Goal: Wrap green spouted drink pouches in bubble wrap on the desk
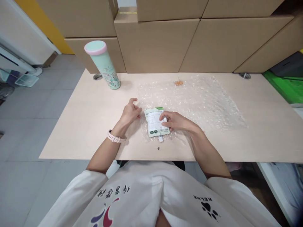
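Glossy pouch [156, 122], probably plastic, on clear bubble wrap [201, 101]; matt wood-look table [260, 138].

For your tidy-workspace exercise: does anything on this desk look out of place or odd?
A small orange bit lies alone on the far edge of the bubble wrap, like a stray scrap. The pouch and bottle look undamaged.

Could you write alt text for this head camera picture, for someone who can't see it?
A person seated at a pale table presses the right hand on a small white pouch lying on a sheet of bubble wrap, while the left hand rests beside it. A mint tumbler stands at the far left, with cardboard boxes behind.
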